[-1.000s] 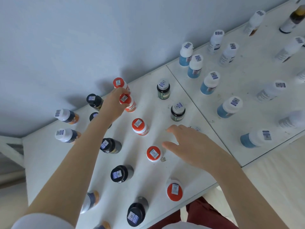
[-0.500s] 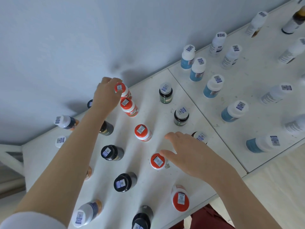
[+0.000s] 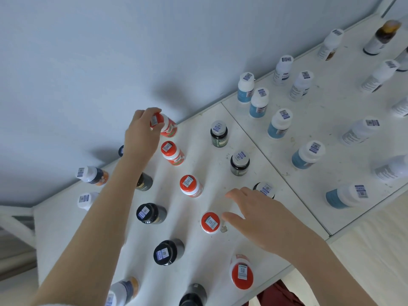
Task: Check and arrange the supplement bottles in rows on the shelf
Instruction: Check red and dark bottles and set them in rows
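Observation:
On the white shelf [image 3: 198,246] stand rows of supplement bottles with barcode stickers on their caps. My left hand [image 3: 141,133] grips the red cap of the rearmost red-capped bottle [image 3: 166,127], which leans beside the wall. More red-capped bottles [image 3: 173,153] [image 3: 191,186] [image 3: 210,222] [image 3: 241,272] run in a line toward me. My right hand [image 3: 258,219] hovers with spread fingers just right of the fourth red cap, partly covering a dark bottle with a white cap [image 3: 266,189]. Black-capped bottles [image 3: 150,213] [image 3: 168,251] form the row to the left.
Two dark green bottles [image 3: 219,134] [image 3: 240,163] stand right of the red row. Blue-and-white bottles [image 3: 279,123] and several white ones [image 3: 301,85] fill the adjoining shelf panel [image 3: 335,138]. The grey wall [image 3: 110,51] lies behind. The shelf's front edge is near my body.
My left hand moved back from the second red-capped bottle to the rearmost one and now grips its cap, tilting it. My right hand has barely shifted.

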